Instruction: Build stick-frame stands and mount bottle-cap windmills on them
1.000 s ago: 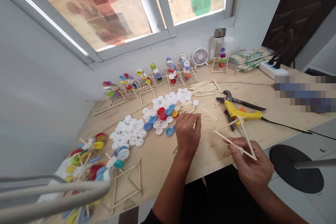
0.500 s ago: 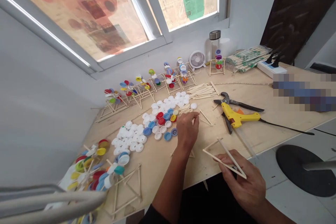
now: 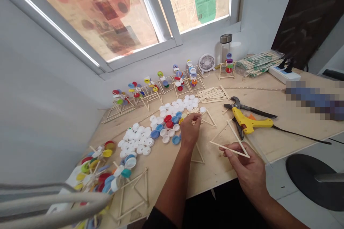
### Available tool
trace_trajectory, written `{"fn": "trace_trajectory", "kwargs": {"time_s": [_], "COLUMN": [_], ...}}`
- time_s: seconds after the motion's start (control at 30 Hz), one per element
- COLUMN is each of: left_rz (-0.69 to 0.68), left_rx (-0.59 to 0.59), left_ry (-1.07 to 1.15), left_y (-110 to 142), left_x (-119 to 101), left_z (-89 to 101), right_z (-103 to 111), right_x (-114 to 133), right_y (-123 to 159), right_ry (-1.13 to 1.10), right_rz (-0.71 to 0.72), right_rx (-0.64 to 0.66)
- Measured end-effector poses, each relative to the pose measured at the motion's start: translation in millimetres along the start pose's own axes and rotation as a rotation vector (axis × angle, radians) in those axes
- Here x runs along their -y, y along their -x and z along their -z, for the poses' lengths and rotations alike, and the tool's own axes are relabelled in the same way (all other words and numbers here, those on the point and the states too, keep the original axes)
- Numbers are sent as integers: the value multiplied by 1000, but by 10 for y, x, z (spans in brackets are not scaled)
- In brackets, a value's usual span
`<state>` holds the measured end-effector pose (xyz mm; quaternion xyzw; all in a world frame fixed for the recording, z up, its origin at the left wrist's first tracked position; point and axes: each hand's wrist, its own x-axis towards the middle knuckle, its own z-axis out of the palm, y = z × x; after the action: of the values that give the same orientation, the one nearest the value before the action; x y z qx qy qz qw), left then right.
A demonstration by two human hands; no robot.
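My right hand [image 3: 245, 164] pinches a triangle of thin wooden sticks [image 3: 230, 142] at one corner, holding it low over the plywood table [image 3: 282, 136]. My left hand [image 3: 189, 130] reaches forward with its fingertips pinched at a small pile of short sticks [image 3: 194, 111] beside the loose bottle caps [image 3: 166, 121]. What those fingers hold is too small to make out. Another stick triangle [image 3: 198, 154] lies flat just behind my left wrist.
A yellow glue gun [image 3: 249, 123] and black pliers [image 3: 247, 106] lie right of my hands. A stack of long sticks [image 3: 212, 94], several cap-and-stick models [image 3: 161, 82], a small fan [image 3: 206, 62] and a jar [image 3: 225, 44] line the back. More models [image 3: 102, 168] sit front left.
My right hand lowered the stick triangle toward the table and shifted it left. My left hand moved forward to the short sticks and closed its fingertips. The camera shifted slightly.
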<state>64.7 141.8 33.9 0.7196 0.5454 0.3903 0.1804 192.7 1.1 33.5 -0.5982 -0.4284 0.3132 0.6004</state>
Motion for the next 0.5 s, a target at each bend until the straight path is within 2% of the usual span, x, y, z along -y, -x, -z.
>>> {"fn": "trace_trajectory", "kwargs": {"time_s": [0.33,0.5], "left_rz": [24,2], "left_rx": [22,7], "left_ry": [-162,-185], "left_y": [-75,-12], "left_x": [136,100], "left_z": [-51,85], "right_z": [-50,-40], "right_x": [-84,-113], "right_y": [-14,-23], "right_ry": [50,68], "right_rz": [-58,-68], "right_rx": [25,28]}}
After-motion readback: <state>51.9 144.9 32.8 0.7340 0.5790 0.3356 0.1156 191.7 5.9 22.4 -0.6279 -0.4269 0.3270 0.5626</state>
